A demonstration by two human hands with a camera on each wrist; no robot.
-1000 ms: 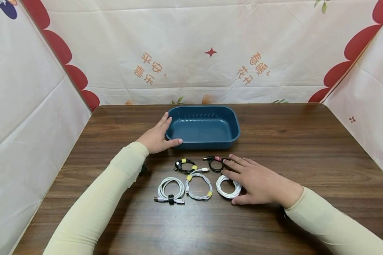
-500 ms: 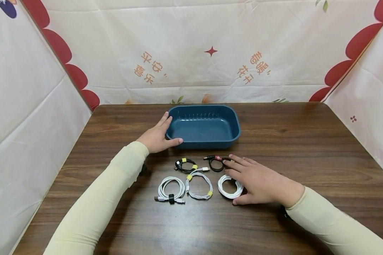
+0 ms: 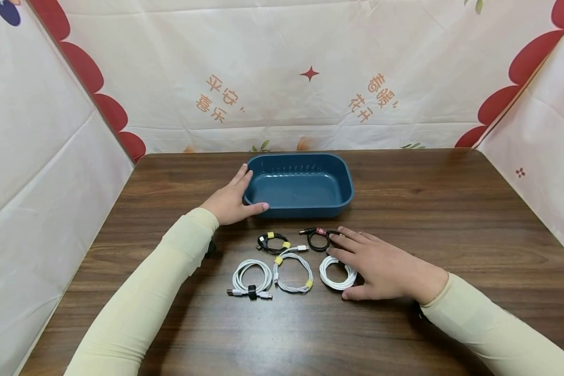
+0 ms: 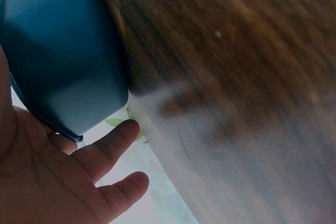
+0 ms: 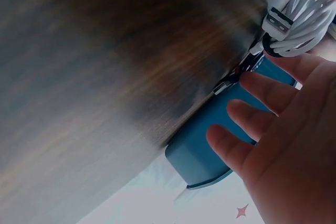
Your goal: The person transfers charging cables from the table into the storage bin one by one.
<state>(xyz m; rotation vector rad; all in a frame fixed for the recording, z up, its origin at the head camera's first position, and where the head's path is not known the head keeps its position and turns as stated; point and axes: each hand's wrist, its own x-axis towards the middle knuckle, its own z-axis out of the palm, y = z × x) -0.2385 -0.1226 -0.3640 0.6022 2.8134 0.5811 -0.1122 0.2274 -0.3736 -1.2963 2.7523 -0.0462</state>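
Observation:
My left hand (image 3: 230,203) rests at the left end of a blue plastic bin (image 3: 301,212), thumb along the near rim and fingers spread by the left side. In the left wrist view its fingers (image 4: 107,150) look straight beside the bin's wall. My right hand (image 3: 380,266) lies spread beside a white coiled cable (image 3: 326,281), index finger and thumb at its edge. The right wrist view shows that coil's USB plug (image 5: 277,23) close to the fingertips. The other fingertips overlap a black cable (image 3: 318,248) with a red tag.
A white cable with a black strap (image 3: 237,274), a white cable with yellow ties (image 3: 310,269) and a small black cable with yellow ties (image 3: 273,252) lie coiled on the brown wooden table (image 3: 207,334). Printed cloth (image 3: 282,31) hangs behind and at both sides.

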